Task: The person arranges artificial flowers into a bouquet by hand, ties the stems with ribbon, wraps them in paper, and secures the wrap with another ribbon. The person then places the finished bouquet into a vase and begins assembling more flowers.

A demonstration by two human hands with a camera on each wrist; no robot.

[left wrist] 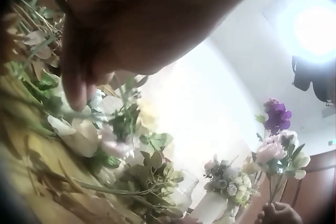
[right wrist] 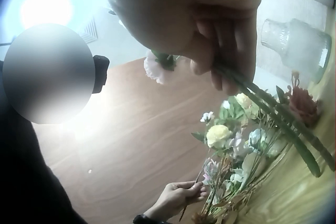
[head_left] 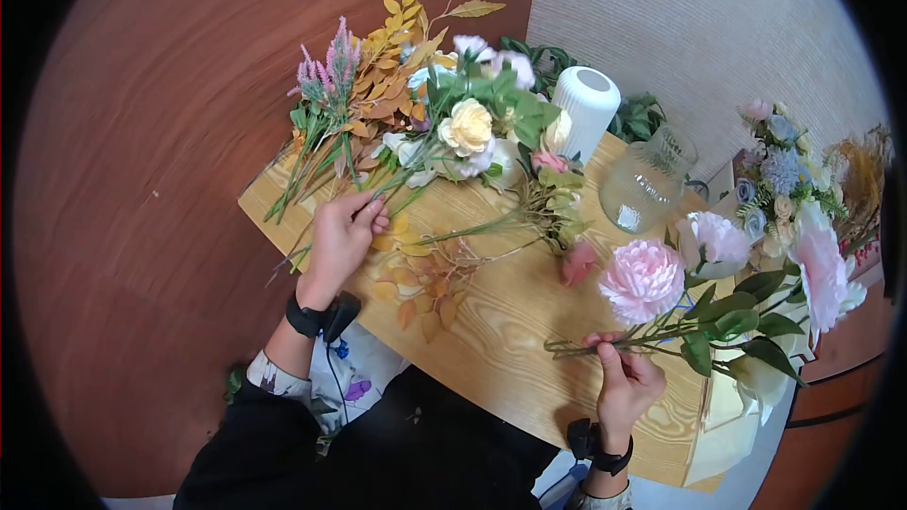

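Observation:
My left hand (head_left: 345, 236) is at the left of the table, thumb and fingers pinching a thin green flower stem (head_left: 408, 175) beside a pile of flowers. A cream rose (head_left: 466, 127) lies in that pile; which bloom belongs to the pinched stem is unclear. At the right front, my right hand (head_left: 628, 387) grips the stems (head_left: 572, 349) of large pink peonies (head_left: 641, 281), whose blooms and dark leaves spread to the right. In the right wrist view, thick green stems (right wrist: 283, 119) stick out past the fingers of my right hand (right wrist: 215, 24).
A ribbed white vase (head_left: 586, 113) and a clear glass vase (head_left: 648, 179) stand at the back. Pink spikes (head_left: 328, 66) and yellow-brown foliage (head_left: 383, 85) lie back left. An orange-leaved sprig (head_left: 430, 283) lies on the wooden table (head_left: 501, 321). Another bouquet (head_left: 782, 175) is at the right.

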